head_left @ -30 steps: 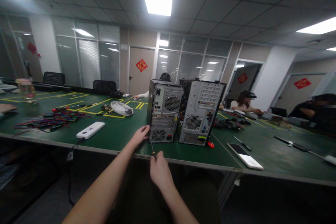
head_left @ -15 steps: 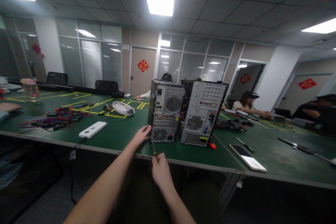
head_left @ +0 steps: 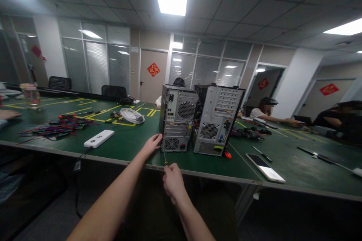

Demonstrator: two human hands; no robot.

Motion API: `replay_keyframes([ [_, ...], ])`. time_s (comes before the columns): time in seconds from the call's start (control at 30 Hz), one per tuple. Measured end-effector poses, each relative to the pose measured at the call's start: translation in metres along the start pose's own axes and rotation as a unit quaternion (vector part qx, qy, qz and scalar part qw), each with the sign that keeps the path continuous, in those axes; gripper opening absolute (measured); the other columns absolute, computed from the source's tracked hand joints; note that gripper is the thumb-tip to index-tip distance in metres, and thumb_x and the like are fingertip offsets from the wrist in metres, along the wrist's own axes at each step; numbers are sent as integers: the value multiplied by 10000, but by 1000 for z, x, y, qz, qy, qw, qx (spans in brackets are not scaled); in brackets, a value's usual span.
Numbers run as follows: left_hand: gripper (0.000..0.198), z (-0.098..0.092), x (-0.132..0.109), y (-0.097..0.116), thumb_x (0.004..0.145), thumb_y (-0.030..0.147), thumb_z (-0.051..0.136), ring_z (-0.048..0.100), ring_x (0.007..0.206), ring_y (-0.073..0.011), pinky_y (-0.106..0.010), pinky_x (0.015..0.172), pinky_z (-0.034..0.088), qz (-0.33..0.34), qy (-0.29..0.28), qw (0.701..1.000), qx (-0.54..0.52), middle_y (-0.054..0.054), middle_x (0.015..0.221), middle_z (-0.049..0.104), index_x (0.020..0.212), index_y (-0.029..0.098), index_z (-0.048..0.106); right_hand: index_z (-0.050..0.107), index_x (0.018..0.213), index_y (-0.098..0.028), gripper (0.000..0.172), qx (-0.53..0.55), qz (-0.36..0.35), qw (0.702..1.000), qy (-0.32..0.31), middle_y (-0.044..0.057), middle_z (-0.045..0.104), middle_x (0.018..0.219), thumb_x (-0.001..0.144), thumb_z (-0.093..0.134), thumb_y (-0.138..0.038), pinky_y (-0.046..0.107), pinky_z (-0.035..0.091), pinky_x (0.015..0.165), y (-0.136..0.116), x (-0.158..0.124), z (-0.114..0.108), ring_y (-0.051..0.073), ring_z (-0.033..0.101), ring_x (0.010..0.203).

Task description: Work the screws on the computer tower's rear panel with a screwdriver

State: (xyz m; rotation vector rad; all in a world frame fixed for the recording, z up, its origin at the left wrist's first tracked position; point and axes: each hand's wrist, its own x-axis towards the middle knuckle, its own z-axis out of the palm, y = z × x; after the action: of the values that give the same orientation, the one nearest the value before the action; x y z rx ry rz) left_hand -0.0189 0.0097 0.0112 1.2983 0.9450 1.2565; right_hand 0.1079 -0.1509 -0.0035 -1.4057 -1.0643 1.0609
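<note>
A desktop computer tower (head_left: 178,130) stands upright in front of me with its back panel facing me. My left hand (head_left: 151,147) rests against its lower left edge, fingers stretched out and gripping nothing. In my right hand (head_left: 173,180), closed around the handle, is a screwdriver (head_left: 165,158). Its thin shaft points up and away, to the tower's bottom left corner. Whether the tip sits in a screw is too small to tell. A second computer tower (head_left: 210,116), also back panel toward me, stands just to the right.
On the left lie a white power bank (head_left: 98,139) with a cable, a bundle of coloured wires (head_left: 59,128) and a roll of tape (head_left: 131,116). A phone (head_left: 265,168) and a thin tool (head_left: 262,153) lie on the right. Co-workers sit around the green table (head_left: 135,157).
My right hand has turned slightly on the screwdriver, while my left hand stays at the tower. Behind the tower, a co-worker's hand has drawn back to the right. The view has shifted slightly.
</note>
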Motion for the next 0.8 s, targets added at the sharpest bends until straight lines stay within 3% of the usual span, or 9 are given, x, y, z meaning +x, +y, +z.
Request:
replay_keyframes([
  [0.1, 713, -1, 0, 0, 800, 738, 742, 574, 1366, -332, -413, 974, 577, 4, -5, 1000, 0, -166, 1460, 629, 1284, 215, 698, 339, 860, -288, 235, 84, 57, 994, -36, -126, 453, 503, 1000, 451, -440, 163, 188, 369, 0, -4, 5, 82, 278, 313],
  [0.3, 731, 1, 1, -1, 806, 726, 744, 614, 1305, -337, -426, 918, 608, 14, 14, 1000, 1, -183, 1429, 636, 1296, 188, 674, 381, 854, -268, 373, 196, 86, 974, -72, -105, 517, 550, 919, 626, -542, 120, 143, 368, -4, -12, -3, 37, 315, 337],
  [0.43, 606, -5, 6, -4, 870, 667, 699, 681, 1189, -314, -412, 896, 608, 21, 63, 998, 10, -178, 1379, 661, 1239, 186, 673, 392, 846, -270, 384, 173, 79, 979, -72, -103, 527, 517, 887, 666, -535, 137, 89, 345, 16, -16, -15, 43, 300, 311],
  [0.5, 533, -17, 8, -3, 822, 596, 775, 702, 1118, -316, -427, 931, 592, 47, 121, 988, 83, -170, 1297, 699, 1160, 192, 698, 406, 864, -271, 399, 130, 61, 985, -90, -106, 538, 521, 881, 655, -581, 144, 92, 341, 31, -19, -23, 44, 296, 300],
  [0.57, 450, -37, 8, -1, 750, 489, 858, 704, 1081, -325, -438, 1015, 547, 76, 163, 962, 204, -153, 1151, 741, 1068, 198, 726, 420, 886, -271, 424, 85, 44, 989, -114, -112, 535, 521, 864, 656, -622, 154, 103, 348, 45, -25, -31, 47, 301, 297],
  [0.63, 326, -63, 7, 3, 800, 395, 804, 703, 1079, -327, -433, 1051, 518, 77, 202, 922, 322, -156, 1100, 746, 1039, 182, 739, 423, 890, -270, 448, 51, 25, 990, -132, -124, 508, 513, 842, 675, -636, 164, 149, 365, 55, -33, -38, 46, 294, 317],
  [0.73, 339, -102, 3, 10, 898, 309, 673, 688, 1163, -328, -405, 1052, 509, 25, 227, 834, 503, -202, 1209, 723, 1168, 110, 728, 431, 888, -264, 441, 26, 6, 988, -154, -126, 481, 537, 835, 687, -619, 178, 226, 425, 61, -45, -43, 56, 337, 389],
  [0.8, 381, -120, -1, 14, 910, 296, 663, 695, 1172, -316, -374, 1027, 521, -18, 215, 792, 571, -211, 1260, 717, 1234, 102, 718, 441, 889, -259, 409, 10, -12, 987, -160, -111, 484, 570, 851, 681, -588, 192, 261, 469, 63, -52, -44, 74, 390, 458],
])
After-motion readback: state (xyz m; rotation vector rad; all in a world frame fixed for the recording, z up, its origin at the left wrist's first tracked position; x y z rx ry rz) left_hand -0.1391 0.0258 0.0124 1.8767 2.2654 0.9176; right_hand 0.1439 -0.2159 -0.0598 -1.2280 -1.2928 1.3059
